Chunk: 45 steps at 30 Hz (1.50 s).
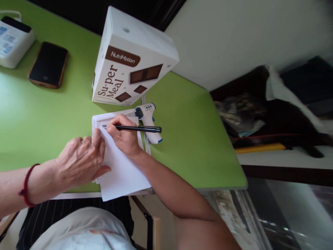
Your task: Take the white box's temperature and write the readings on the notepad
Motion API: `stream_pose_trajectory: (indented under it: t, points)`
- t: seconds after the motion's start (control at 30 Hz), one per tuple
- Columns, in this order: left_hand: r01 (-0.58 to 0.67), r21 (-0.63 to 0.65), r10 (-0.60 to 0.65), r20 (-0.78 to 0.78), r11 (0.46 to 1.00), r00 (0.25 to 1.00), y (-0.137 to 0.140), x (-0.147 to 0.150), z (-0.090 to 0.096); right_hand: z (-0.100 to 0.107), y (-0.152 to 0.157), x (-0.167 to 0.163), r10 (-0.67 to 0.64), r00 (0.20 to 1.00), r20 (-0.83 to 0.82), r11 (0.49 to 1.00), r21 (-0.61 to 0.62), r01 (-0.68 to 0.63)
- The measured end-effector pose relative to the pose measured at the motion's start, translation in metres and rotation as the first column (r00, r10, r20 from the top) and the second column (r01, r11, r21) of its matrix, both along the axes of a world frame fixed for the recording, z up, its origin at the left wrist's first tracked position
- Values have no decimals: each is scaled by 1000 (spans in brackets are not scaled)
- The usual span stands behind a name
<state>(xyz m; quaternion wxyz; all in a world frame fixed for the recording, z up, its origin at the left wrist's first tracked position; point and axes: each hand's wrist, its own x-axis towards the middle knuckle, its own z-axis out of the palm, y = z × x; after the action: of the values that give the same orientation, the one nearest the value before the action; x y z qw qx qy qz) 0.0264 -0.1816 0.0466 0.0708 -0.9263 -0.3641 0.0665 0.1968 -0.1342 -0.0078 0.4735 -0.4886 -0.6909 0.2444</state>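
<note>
Black pen is gripped by the right hand, fingers closed around it, its tip set at small writing near the top of white paper. The paper is pressed by the left hand, loosely curled, nothing grasped. Just beyond, a gun-shaped device is laid on the green table; an upright box is placed behind.

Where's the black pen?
In the head view, just left of centre: the pen is in the right hand over the white paper, tip near the left hand.
</note>
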Motion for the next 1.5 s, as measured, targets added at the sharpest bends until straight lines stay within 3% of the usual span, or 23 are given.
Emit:
stream_pose_trajectory:
  t: [0.5,0.8,1.17,1.5]
  points:
    - [0,-22,0,-26,1000,1000,0,2,2,3,0,-2,7,1000,28,999,-32,-6]
    - [11,1,-11,-30,1000,999,-1,1,1,-1,0,-2,-7,999,-37,999,41,9]
    - [15,21,-14,-41,1000,999,-1,1,1,1,0,-4,-7,1000,-25,1000,2,7]
    - [-14,-71,12,-26,997,1000,1,3,1,2,0,-3,5,1000,6,1000,-26,-4]
